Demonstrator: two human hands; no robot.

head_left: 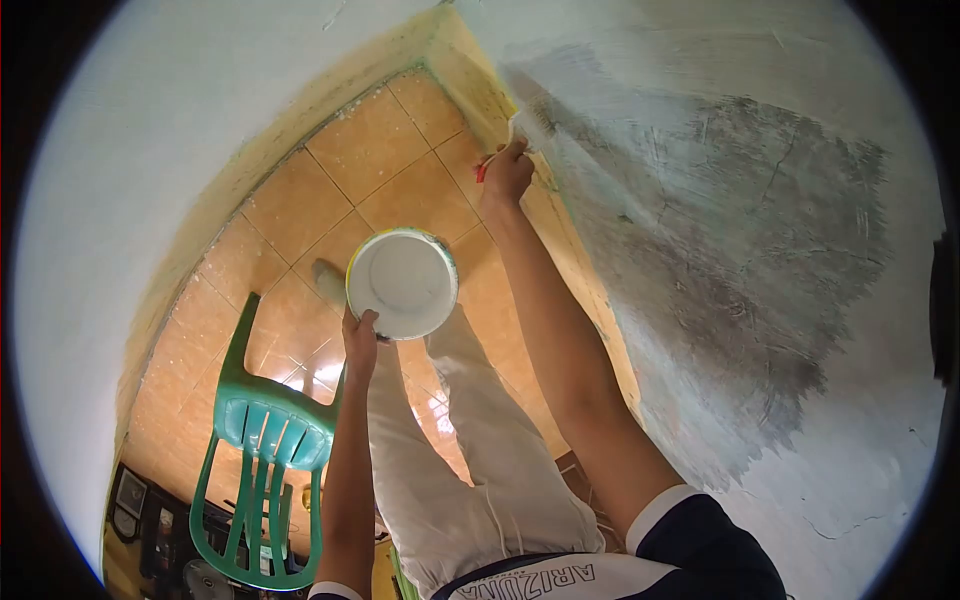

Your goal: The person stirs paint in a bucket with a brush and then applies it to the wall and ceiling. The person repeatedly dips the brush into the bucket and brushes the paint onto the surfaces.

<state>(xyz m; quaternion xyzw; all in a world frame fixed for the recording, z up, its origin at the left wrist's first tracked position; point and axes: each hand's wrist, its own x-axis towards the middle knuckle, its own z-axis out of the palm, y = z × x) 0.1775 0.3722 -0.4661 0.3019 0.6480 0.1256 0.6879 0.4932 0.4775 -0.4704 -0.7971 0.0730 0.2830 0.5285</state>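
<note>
My left hand is closed on the near rim of a round bucket, thumb over the edge. White paint lies inside it, and yellow and dark smears mark the rim. Out ahead to the right, my right hand grips the red handle of a paint roller. The roller's head is at the lower part of the right wall, near the corner, and seems to touch it. That wall has a large grey patch partly covered with whitish streaks.
A green plastic chair stands at the left on the orange tiled floor. The left wall meets the right wall in a corner ahead. A fan and dark objects are at the lower left. My legs are below the bucket.
</note>
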